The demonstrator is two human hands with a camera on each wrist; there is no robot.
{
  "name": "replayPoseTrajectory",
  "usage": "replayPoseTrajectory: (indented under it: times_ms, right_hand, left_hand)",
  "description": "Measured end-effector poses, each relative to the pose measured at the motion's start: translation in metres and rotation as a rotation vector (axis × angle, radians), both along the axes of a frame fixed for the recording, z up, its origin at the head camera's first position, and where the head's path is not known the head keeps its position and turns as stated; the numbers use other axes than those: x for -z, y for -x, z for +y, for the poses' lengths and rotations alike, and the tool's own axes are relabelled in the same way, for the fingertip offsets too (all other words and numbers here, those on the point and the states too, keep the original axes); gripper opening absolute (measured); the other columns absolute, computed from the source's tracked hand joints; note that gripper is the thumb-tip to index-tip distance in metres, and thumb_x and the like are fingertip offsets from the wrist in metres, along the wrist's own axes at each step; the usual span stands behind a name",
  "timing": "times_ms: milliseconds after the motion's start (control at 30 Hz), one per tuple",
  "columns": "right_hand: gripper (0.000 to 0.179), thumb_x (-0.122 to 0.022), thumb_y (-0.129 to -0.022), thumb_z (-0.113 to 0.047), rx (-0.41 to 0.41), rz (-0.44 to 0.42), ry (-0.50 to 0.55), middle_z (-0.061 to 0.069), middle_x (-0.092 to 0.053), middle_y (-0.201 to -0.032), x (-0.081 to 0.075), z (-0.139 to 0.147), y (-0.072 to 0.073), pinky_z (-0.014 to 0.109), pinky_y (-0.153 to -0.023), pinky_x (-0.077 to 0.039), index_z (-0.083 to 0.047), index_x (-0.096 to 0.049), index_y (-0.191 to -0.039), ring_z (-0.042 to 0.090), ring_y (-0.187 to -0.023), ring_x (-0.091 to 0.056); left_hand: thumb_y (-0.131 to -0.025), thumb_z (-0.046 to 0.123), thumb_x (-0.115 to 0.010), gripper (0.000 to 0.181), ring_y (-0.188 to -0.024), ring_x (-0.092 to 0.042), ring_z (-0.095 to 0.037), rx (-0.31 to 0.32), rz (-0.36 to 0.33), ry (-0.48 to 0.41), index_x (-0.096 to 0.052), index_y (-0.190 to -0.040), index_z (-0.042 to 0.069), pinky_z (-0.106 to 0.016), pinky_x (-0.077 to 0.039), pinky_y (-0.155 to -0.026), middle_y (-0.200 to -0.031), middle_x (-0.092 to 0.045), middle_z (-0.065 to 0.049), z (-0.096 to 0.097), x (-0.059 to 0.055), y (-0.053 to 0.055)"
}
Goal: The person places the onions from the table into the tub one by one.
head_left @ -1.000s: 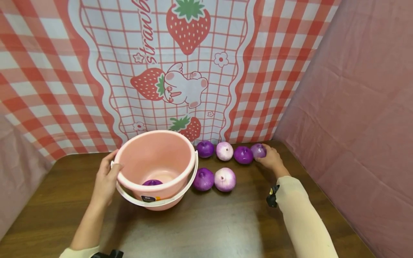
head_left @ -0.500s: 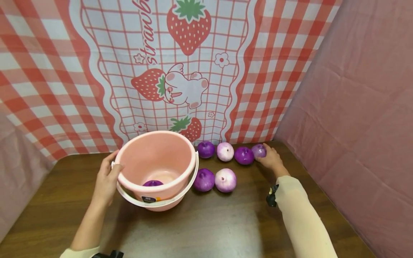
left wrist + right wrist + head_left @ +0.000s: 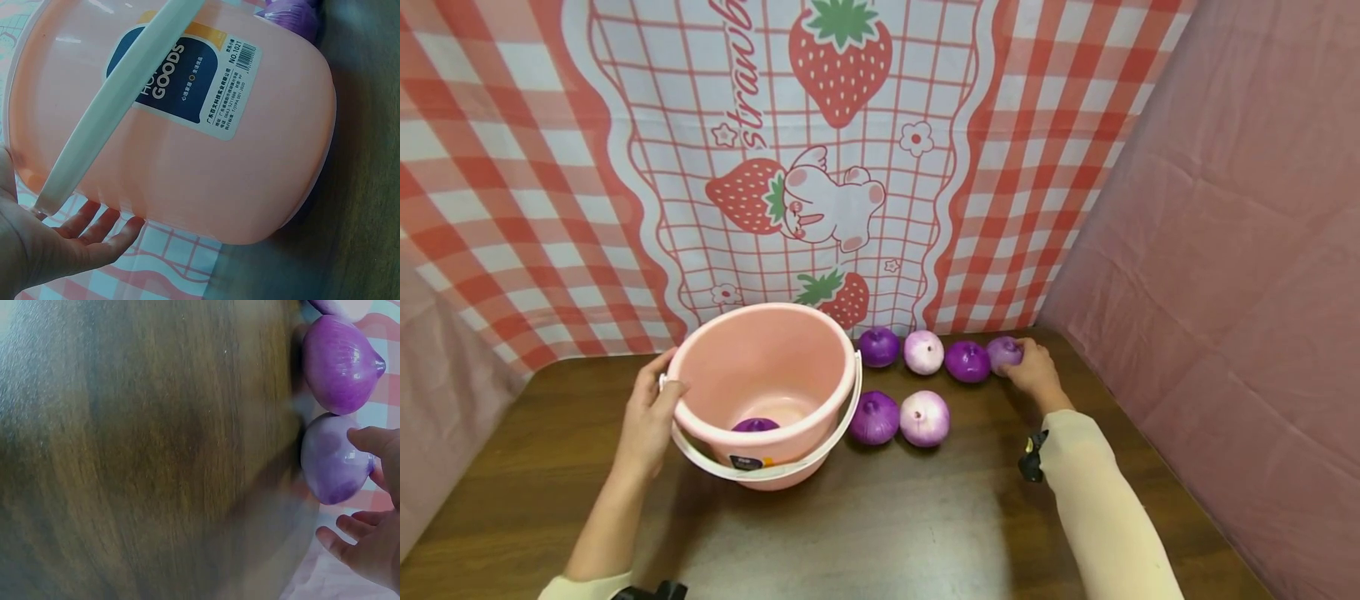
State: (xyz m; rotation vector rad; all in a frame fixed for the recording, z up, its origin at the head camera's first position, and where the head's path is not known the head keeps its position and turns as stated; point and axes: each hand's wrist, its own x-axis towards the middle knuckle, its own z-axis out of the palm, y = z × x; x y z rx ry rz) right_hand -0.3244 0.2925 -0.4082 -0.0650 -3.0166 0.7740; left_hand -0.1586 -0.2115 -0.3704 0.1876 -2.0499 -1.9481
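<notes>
My left hand point(image 3: 646, 412) grips the left rim of a pink plastic bucket point(image 3: 752, 350), thumb over the edge and fingers outside. The left wrist view shows fingertips under the bucket wall point(image 3: 187, 169), beside the white handle point(image 3: 106, 112). One purple onion point(image 3: 756, 424) lies inside at the bottom. At the far right end of the back row, my right hand point(image 3: 1032, 369) pinches a pale purple onion point(image 3: 1002, 354) between thumb and fingers. In the right wrist view this onion point(image 3: 332, 462) rests against a brighter purple onion point(image 3: 342, 365).
Left of the held onion, the back row has a bright purple onion point(image 3: 967, 362), a whitish one point(image 3: 923, 352) and another purple one point(image 3: 878, 347). In front sit a purple onion point(image 3: 875, 418) and a whitish one point(image 3: 924, 418). A checked strawberry cloth point(image 3: 842, 200) hangs behind the table.
My right fingers have shifted slightly on the pale purple onion, which has turned a little in place. The left hand and bucket have stayed put.
</notes>
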Motion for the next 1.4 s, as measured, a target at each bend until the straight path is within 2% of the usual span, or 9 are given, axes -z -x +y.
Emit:
replayPoseTrajectory:
  times_ms: [267, 600, 967, 1200, 1400]
  right_hand:
    - [0.060, -0.063, -0.087, -0.029, 0.054, 0.072, 0.053, 0.034, -0.044, -0.125, 0.005, 0.000, -0.001, 0.058, -0.100, -0.037, 0.007, -0.040, -0.128, 0.048, -0.118, -0.042]
    - [0.052, -0.067, -0.083, -0.019, 0.111, 0.184, 0.113, 0.032, -0.050, -0.117, 0.014, -0.006, -0.003, 0.056, -0.095, -0.039, 0.007, -0.043, -0.120, 0.047, -0.111, -0.048]
    - [0.064, -0.065, -0.084, -0.023, 0.078, 0.149, 0.069, 0.037, -0.044, -0.125, 0.014, -0.002, -0.004, 0.058, -0.101, -0.036, 0.009, -0.039, -0.133, 0.049, -0.117, -0.043]
    - [0.073, -0.069, -0.082, -0.028, 0.115, 0.135, 0.129, 0.038, -0.043, -0.126, 0.020, 0.000, -0.007, 0.058, -0.101, -0.037, 0.011, -0.036, -0.134, 0.050, -0.117, -0.043]
    - [0.074, -0.069, -0.082, -0.030, 0.134, 0.126, 0.153, 0.036, -0.042, -0.127, 0.020, 0.000, -0.009, 0.058, -0.102, -0.036, 0.010, -0.035, -0.134, 0.049, -0.118, -0.042]
  left_hand:
    - [-0.095, 0.012, -0.042, 0.052, -0.102, -0.047, 0.004, -0.010, -0.014, 0.033, -0.029, -0.145, 0.005, -0.003, -0.043, -0.082, -0.143, -0.035, -0.017, 0.000, -0.002, 0.000]
    - [-0.095, 0.013, -0.041, 0.053, -0.106, -0.044, 0.001, -0.005, -0.030, 0.030, -0.028, -0.146, 0.006, -0.002, -0.042, -0.082, -0.144, -0.033, -0.015, 0.001, -0.001, -0.001]
    - [-0.095, 0.012, -0.041, 0.052, -0.106, -0.044, 0.001, 0.000, -0.025, 0.037, -0.027, -0.146, 0.006, -0.002, -0.042, -0.082, -0.144, -0.032, -0.016, 0.000, -0.001, 0.000]
    - [-0.095, 0.012, -0.041, 0.052, -0.105, -0.044, 0.002, 0.004, -0.020, 0.037, -0.028, -0.145, 0.005, -0.002, -0.041, -0.081, -0.143, -0.033, -0.016, 0.001, -0.002, -0.001]
    - [-0.095, 0.012, -0.042, 0.052, -0.106, -0.044, 0.001, -0.003, -0.016, 0.030, -0.029, -0.145, 0.005, -0.002, -0.042, -0.081, -0.143, -0.033, -0.016, 0.001, -0.002, -0.002]
